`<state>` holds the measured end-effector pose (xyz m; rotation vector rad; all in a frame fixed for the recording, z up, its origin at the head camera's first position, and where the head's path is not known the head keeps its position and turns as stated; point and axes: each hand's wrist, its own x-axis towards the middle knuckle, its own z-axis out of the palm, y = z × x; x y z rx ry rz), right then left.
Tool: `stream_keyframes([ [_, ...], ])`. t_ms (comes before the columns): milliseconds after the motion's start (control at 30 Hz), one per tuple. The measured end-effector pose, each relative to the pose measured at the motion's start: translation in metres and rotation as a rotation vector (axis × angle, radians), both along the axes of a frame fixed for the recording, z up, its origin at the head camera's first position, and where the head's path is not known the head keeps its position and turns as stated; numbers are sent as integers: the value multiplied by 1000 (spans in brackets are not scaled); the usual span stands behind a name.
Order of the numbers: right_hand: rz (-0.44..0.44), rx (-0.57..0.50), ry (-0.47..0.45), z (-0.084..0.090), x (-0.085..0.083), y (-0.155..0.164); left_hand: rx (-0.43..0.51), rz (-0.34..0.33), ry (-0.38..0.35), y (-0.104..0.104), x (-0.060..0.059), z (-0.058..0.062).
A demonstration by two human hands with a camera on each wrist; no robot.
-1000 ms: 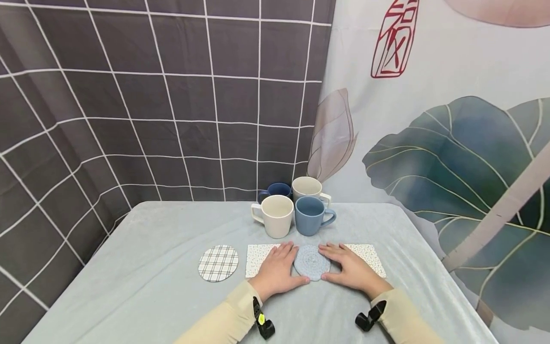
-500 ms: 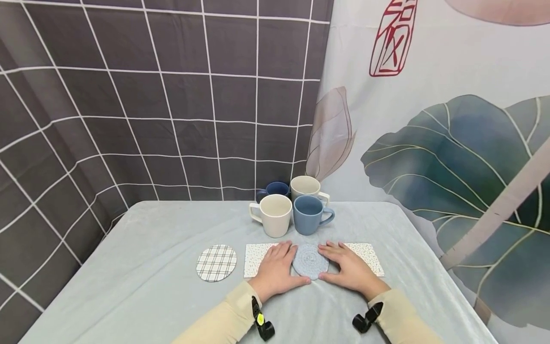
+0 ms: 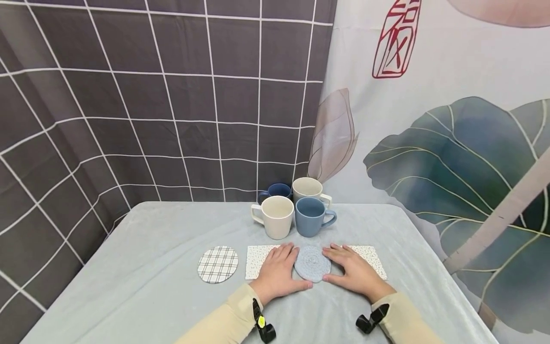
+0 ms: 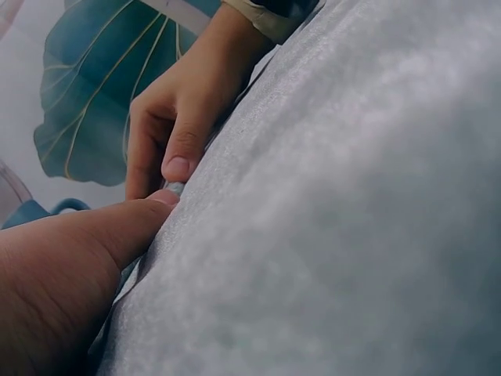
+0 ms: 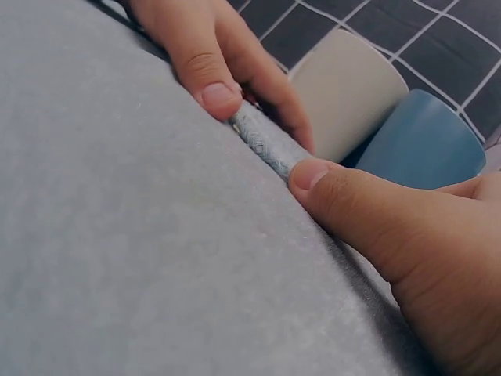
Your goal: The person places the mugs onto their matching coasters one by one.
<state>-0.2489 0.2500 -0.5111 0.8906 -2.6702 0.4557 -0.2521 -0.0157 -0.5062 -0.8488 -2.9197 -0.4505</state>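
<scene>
A light-blue round woven coaster (image 3: pixel 312 263) lies flat on the table, between the two hands. My left hand (image 3: pixel 279 271) rests at its left side, fingers pointing away and thumb stretched along the near edge. On the right side, my right hand (image 3: pixel 354 270) lies likewise, thumb near the coaster's front edge. Both thumbs lie at the coaster's edge (image 5: pixel 266 143) in the right wrist view. White speckled rectangular pieces show beside the hands, one part at left (image 3: pixel 258 260) and one at right (image 3: pixel 370 258). Whether they join beneath is hidden.
Behind the hands stand a cream mug (image 3: pixel 277 218), a light-blue mug (image 3: pixel 310 218), a dark-blue mug (image 3: pixel 279 190) and another cream mug (image 3: pixel 307 188). A round plaid coaster (image 3: pixel 217 264) lies to the left. Pale cloth covers the table (image 3: pixel 159 286).
My right hand has shifted very slightly to the right at the coaster's side. My left hand, coasters and mugs stay in place; the head view moves a little.
</scene>
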Motion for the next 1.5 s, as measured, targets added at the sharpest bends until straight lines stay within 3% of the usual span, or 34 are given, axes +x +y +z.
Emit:
stream_keyframes([
  [400,28,8,-3,5,-5,1,-6,24,-5,2,0,-2],
  [533,56,-21,-4,15,-11,7,-1,29,0,3,2,-4],
  [800,-130,-268,-47,62,-41,15,12,28,-22,3,1,0],
  [1000,-249,-354,-134,76,-66,12,12,25,-27,2,1,0],
  [1333,-235,-459,-303,69,-92,-3,15,32,-24,2,2,0],
  [1500,-260,-573,-489,60,-100,-8,16,31,-11,2,3,0],
])
